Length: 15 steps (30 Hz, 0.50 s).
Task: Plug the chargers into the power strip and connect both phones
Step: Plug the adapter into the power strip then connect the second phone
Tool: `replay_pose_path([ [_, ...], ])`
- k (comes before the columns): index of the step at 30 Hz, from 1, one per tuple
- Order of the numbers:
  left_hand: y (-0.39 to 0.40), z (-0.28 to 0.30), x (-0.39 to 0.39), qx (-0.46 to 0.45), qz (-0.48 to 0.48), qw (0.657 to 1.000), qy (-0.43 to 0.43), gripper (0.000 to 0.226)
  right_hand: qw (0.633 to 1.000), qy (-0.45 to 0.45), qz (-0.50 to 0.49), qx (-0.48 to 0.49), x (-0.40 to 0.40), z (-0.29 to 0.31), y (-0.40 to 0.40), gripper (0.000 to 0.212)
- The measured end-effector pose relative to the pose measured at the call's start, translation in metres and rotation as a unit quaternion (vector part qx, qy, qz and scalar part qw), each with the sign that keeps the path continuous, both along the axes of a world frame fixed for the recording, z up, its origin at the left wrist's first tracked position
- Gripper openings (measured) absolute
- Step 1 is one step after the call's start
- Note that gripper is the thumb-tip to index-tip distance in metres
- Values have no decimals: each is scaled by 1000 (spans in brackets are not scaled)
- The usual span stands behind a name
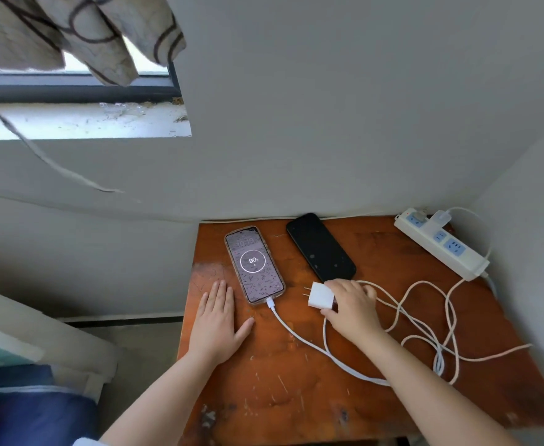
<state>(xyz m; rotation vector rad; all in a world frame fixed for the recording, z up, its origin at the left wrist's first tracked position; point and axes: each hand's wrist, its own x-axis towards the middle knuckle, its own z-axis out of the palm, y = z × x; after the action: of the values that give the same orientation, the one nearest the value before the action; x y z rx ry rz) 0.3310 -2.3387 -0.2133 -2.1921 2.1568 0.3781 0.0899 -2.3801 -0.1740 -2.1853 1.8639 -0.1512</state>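
One charger is seated in the power strip and the lit phone cabled, while the second charger, pinched in the right hand, and the dark phone remain unconnected on the table; the left hand is spread flat.

Two phones left of power strip

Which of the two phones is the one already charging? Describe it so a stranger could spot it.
On the orange-brown wooden table, two phones lie side by side near the wall. The charging phone is the left one, beside the flat left hand. Unlike the dark-screened black phone, its screen is lit, showing 90 in a circle, with a white cable plugged into it.
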Motion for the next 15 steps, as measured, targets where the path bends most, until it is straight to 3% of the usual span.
replay_pose_path([
  [3, 2, 2, 1, -4, -2, 1000, 0, 95, 999, -18, -27, -30, -19, 15, 9, 50],
  [6, 5, 9, -1, -17, -18, 999, 24, 115, 995, -50, -70, -57, -54, 36, 20, 49],
  [8, 3, 14, -11, -48, -35, 997, 52, 113, 989, -61, -100, -89, -82, 52, 25, 48],
  [11, -6, 31, -48, -63, -96, 988, 101, 95, 980, -41, -154, -120, -125, 68, 28, 47],
  [15, -28, 48, -121, -66, -208, 972, 92, 59, 968, -12, -215, -130, -177, 75, 22, 45],
])
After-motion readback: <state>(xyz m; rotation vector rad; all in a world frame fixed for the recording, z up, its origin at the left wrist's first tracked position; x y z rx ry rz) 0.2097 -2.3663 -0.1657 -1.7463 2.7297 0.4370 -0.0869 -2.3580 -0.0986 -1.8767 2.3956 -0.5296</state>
